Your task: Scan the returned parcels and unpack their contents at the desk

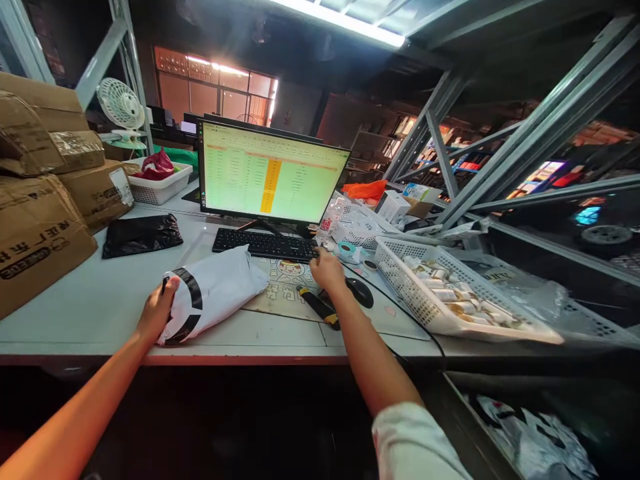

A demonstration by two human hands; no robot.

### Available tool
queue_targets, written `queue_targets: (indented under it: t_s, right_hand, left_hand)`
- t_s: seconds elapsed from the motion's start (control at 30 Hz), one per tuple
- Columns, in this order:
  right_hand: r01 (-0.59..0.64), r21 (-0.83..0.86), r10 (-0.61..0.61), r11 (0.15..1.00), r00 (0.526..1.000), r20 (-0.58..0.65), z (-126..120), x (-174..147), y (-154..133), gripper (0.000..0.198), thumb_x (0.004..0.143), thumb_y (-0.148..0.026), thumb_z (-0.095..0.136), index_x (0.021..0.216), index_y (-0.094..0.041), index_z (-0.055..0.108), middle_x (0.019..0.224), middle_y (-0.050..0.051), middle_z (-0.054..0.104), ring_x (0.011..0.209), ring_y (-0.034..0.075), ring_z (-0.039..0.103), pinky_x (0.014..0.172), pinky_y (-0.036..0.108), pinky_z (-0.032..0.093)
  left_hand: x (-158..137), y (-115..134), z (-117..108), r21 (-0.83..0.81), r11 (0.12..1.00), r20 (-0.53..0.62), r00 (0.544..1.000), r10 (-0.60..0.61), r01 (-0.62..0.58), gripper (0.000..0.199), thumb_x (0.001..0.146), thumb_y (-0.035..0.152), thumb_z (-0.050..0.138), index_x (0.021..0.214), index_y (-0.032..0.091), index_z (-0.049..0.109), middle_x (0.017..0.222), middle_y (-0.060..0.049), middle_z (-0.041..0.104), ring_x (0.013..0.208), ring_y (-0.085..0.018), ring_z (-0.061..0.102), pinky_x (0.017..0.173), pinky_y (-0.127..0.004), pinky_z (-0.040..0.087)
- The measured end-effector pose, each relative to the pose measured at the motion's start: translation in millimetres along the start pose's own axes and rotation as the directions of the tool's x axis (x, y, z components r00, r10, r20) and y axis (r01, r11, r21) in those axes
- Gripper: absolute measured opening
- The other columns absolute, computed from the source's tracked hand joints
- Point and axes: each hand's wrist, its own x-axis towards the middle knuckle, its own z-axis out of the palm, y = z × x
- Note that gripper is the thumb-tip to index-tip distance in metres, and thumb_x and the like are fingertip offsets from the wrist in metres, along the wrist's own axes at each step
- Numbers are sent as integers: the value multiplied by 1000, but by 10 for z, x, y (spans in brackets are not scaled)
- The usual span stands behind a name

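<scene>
My left hand (158,308) is closed on the near left end of a white plastic mailing bag (227,280) with black bands, which looks filled. The bag lies tilted on the table, its far end close to the keyboard. My right hand (327,270) is at the right end of the black keyboard (260,244), fingers curled and one fingertip at the keys. I see nothing held in it. Beneath my right wrist lies a black and yellow box cutter (316,305). Just right of the wrist sits a black mouse (360,292). Behind the keyboard, the monitor (235,173) displays a spreadsheet with an orange column.
Cardboard boxes (40,233) are stacked at the left, beside a flat black bag (143,235). A white basket (425,308) of small wrapped rolls stands right, near the mouse cable. A tape roll (346,249) lies behind my right hand. Metal shelf posts (525,127) slant up at the right.
</scene>
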Motion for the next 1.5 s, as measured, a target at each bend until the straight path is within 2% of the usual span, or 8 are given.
queue_targets:
  t_s: [0.1, 0.37, 0.6, 0.8, 1.0, 1.2, 1.37, 1.5]
  right_hand:
    - [24, 20, -27, 1000, 977, 212, 181, 399, -210, 52, 95, -22, 57, 146, -12, 56, 134, 19, 66, 124, 26, 63, 102, 29, 47]
    - [-83, -34, 88, 996, 967, 238, 513, 733, -285, 45, 96, -18, 49, 137, -3, 61, 137, 29, 61, 128, 35, 61, 102, 42, 49]
    - [34, -40, -21, 999, 959, 282, 318, 814, -458, 55, 98, -24, 50, 152, -13, 51, 145, 21, 59, 132, 30, 59, 105, 37, 46]
    - [203, -67, -176, 977, 943, 283, 41, 129, -453, 50, 96, -33, 58, 144, -17, 58, 139, 18, 64, 127, 34, 60, 102, 40, 47]
    - [270, -221, -240, 937, 959, 152, 370, -978, 149, 55, 102, -30, 46, 155, -12, 45, 136, 21, 63, 122, 34, 60, 99, 43, 48]
    - [125, -144, -124, 982, 992, 16, 609, -1083, 354, 49, 104, -22, 34, 146, -6, 53, 133, 23, 64, 119, 32, 61, 103, 43, 47]
    - [228, 119, -225, 966, 974, -34, 90, -1012, -200, 50, 106, -26, 26, 142, -7, 55, 126, 20, 69, 110, 30, 68, 97, 41, 51]
    - [619, 162, -620, 769, 783, -47, -390, -1153, -1126, 44, 107, -26, 32, 144, -13, 52, 135, 15, 66, 117, 27, 66, 98, 37, 50]
  left_hand:
    - [-31, 42, -16, 18, 1000, -6, 1000, 19, -19, 83, 85, 87, 31, 98, 14, 68, 90, -11, 71, 93, -32, 63, 85, -41, 49]
    - [-52, 89, 12, -35, 998, -19, 998, 58, -58, 73, 85, 84, 36, 85, 17, 65, 80, -8, 70, 84, -30, 63, 77, -37, 51]
    - [-69, 134, 8, -82, 993, -62, 995, 78, -83, 70, 82, 82, 42, 86, 17, 67, 83, -10, 73, 90, -32, 66, 80, -38, 54]
    - [-82, 152, -5, -149, 986, -39, 996, 76, -81, 76, 78, 88, 44, 87, 17, 69, 84, -10, 73, 92, -33, 67, 84, -40, 55]
    - [-79, 137, 16, -110, 986, 73, 988, 135, -126, 86, 79, 95, 32, 87, 17, 69, 94, -13, 76, 102, -35, 66, 97, -43, 50]
    - [-22, 50, 76, 2, 994, 72, 991, 112, -113, 97, 81, 95, 9, 78, 17, 67, 94, -18, 75, 104, -37, 66, 98, -44, 49]
    - [-11, 39, 104, 73, 986, 49, 988, 147, -151, 93, 85, 90, 4, 69, 20, 63, 82, -16, 73, 91, -34, 67, 89, -41, 50]
    - [-23, 59, 101, 90, 978, 30, 982, 185, -187, 87, 90, 83, 5, 72, 20, 63, 81, -16, 72, 90, -33, 66, 88, -42, 49]
